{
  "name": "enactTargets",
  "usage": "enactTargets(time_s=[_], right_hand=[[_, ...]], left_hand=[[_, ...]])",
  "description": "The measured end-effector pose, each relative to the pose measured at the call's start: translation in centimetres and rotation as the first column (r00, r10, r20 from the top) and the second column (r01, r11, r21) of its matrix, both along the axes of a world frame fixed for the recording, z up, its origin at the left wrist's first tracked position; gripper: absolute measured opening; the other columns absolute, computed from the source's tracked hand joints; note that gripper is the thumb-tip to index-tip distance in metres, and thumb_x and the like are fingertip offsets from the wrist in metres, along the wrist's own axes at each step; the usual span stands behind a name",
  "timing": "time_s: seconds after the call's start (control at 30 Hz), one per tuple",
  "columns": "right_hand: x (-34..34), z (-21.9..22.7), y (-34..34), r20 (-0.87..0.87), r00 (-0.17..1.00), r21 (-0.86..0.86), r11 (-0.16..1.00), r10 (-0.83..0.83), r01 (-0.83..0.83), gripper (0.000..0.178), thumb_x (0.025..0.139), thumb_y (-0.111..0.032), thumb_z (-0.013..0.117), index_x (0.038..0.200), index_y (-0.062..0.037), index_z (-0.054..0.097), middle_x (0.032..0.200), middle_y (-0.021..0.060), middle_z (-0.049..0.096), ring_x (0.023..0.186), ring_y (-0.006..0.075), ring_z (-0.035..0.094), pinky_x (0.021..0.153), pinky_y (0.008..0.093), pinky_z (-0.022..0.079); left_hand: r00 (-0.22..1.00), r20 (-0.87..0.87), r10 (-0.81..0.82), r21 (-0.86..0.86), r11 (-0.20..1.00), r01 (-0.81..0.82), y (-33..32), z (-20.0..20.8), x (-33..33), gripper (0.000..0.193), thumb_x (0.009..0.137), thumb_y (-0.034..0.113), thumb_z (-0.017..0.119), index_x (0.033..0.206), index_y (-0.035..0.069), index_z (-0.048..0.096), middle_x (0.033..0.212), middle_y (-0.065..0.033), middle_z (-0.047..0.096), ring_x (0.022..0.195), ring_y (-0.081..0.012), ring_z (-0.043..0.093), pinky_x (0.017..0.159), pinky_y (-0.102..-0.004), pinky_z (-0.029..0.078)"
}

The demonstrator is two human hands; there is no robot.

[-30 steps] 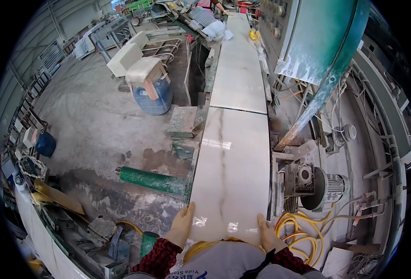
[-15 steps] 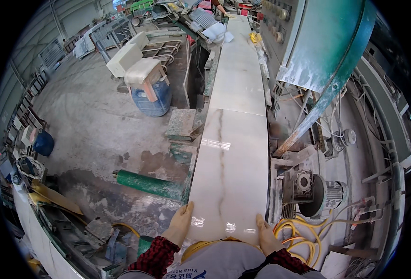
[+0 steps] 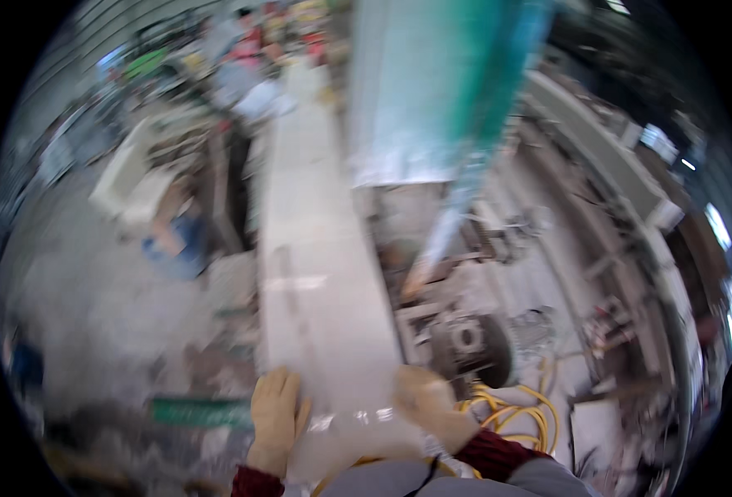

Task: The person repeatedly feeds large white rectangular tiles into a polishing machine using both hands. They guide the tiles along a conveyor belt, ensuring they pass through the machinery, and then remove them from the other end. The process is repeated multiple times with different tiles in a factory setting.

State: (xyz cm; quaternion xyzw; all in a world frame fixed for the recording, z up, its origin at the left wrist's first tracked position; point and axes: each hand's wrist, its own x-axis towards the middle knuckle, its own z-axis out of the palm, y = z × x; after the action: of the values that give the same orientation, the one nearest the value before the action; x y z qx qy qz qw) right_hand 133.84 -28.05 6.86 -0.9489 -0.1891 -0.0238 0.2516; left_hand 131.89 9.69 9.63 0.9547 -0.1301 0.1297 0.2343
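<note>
A long, glossy white stone slab with a grey-brown vein runs away from my body. My left hand, in a pale yellowish glove, is at the slab's near left edge, fingers stretched forward and thumb apart. On the opposite edge is my right hand, gloved alike; motion blur smears its fingers, so their grip does not show. Dark red sleeves cover both wrists. Beyond the veined slab, a plainer white stretch continues in line toward the far end.
A green roller juts out left. To the right are a motor unit, coiled yellow hose and a slanting post under a green-and-white panel. A blue drum stands on the left floor.
My view has swung right, so the scene shifts left and blurs. My left hand's fingers now point forward along the edge. My right hand has turned inward at the slab's right edge.
</note>
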Motion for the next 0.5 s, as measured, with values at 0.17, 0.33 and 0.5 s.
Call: enactTargets(time_s=[0.17,0.33,0.5], right_hand=[[6.1,-5.6,6.7,0.151,0.976,0.025,0.986,0.157,-0.162,0.082,0.117,-0.045,0.074,0.183,-0.0008,0.051,0.19,0.029,0.048,0.179,0.0465,0.044,0.151,0.0586,0.029],[8.4,-7.5,8.5,0.178,0.981,0.005,0.997,0.074,-0.076,0.081,0.118,-0.044,0.073,0.184,-0.0019,0.051,0.194,0.028,0.044,0.182,0.0442,0.041,0.152,0.0586,0.027],[8.8,-6.9,8.3,0.174,0.981,0.005,0.996,0.087,-0.089,0.081,0.116,-0.042,0.074,0.181,0.0005,0.052,0.191,0.0292,0.048,0.179,0.0446,0.045,0.151,0.0584,0.029]], left_hand=[[0.984,-0.075,-0.162,0.142,0.975,0.171,-4.9,-2.7,4.1,0.059,0.119,0.034,0.07,0.172,0.006,0.07,0.184,-0.025,0.061,0.17,-0.0522,0.053,0.146,-0.0665,0.033],[0.982,-0.119,-0.147,0.18,0.969,0.167,-4.1,-4.7,4.6,0.059,0.121,0.037,0.067,0.171,0.007,0.07,0.185,-0.0237,0.06,0.173,-0.051,0.05,0.148,-0.065,0.03],[0.987,-0.06,-0.147,0.193,0.969,0.156,-3.8,-6.1,4.9,0.055,0.121,0.036,0.068,0.168,0.007,0.073,0.183,-0.0235,0.063,0.17,-0.0508,0.053,0.146,-0.0658,0.034]])
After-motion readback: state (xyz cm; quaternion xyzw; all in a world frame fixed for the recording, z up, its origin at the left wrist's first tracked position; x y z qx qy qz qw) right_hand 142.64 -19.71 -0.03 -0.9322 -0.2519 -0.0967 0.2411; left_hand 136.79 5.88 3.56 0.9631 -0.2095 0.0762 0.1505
